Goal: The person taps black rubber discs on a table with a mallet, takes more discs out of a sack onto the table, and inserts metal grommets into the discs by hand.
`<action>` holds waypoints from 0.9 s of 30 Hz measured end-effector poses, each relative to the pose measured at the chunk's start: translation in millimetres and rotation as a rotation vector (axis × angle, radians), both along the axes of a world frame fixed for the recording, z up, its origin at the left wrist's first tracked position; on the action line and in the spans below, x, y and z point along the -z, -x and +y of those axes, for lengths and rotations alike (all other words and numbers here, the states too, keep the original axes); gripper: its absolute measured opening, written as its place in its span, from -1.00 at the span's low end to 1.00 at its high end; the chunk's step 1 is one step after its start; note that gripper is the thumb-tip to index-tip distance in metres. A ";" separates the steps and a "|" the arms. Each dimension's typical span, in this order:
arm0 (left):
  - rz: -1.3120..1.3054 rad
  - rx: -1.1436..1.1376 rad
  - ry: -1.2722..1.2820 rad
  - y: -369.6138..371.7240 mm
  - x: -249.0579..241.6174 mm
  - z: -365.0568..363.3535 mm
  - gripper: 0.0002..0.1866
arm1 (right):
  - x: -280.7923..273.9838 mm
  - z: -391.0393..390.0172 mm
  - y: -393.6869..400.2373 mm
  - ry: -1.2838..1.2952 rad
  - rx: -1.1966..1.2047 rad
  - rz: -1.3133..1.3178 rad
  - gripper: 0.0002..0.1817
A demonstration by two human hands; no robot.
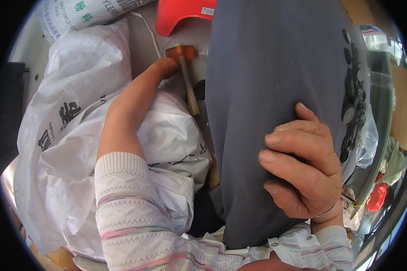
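Note:
My right hand (305, 167) is over a broad dark-grey surface (257, 113). Its fingers are loosely bent and apart, with nothing visible between them. On the left, my left arm stretches away over white woven sacks (163, 126). The bent wrist of my left hand (167, 67) shows beside a mallet (186, 74) with an orange head and a wooden handle. The fingers are hidden from view, so whether they hold anything cannot be seen.
Several dark round discs (355, 99) lie along the grey surface's right side, near a clear plastic bag (368, 137). A red stool (181, 16) stands at the top. Another printed sack (88, 13) lies at the upper left. A red object (376, 197) sits at the lower right.

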State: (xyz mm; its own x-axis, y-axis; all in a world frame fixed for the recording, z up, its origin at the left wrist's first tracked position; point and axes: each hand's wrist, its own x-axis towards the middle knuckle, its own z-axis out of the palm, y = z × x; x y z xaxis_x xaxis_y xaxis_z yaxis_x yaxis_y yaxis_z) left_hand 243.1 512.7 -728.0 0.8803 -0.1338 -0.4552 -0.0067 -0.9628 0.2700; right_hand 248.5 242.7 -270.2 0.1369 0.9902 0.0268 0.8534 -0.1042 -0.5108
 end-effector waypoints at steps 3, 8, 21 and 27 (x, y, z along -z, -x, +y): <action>0.048 0.098 -0.136 -0.2 -2.5 -7.9 -0.80 | 0.9 0.1 0.5 0.005 -0.001 -0.001 -0.71; -0.012 0.036 -0.184 6.3 -3.4 -8.1 -0.85 | 2.5 3.4 2.4 0.005 -0.016 0.002 -0.71; -0.272 -0.824 1.266 28.9 -219.7 48.6 -0.74 | 19.7 7.4 0.7 -0.244 -0.022 0.173 -0.61; -0.759 -0.169 1.205 7.6 -432.4 -41.4 -0.75 | 18.8 1.0 6.4 -0.321 0.008 0.219 -0.70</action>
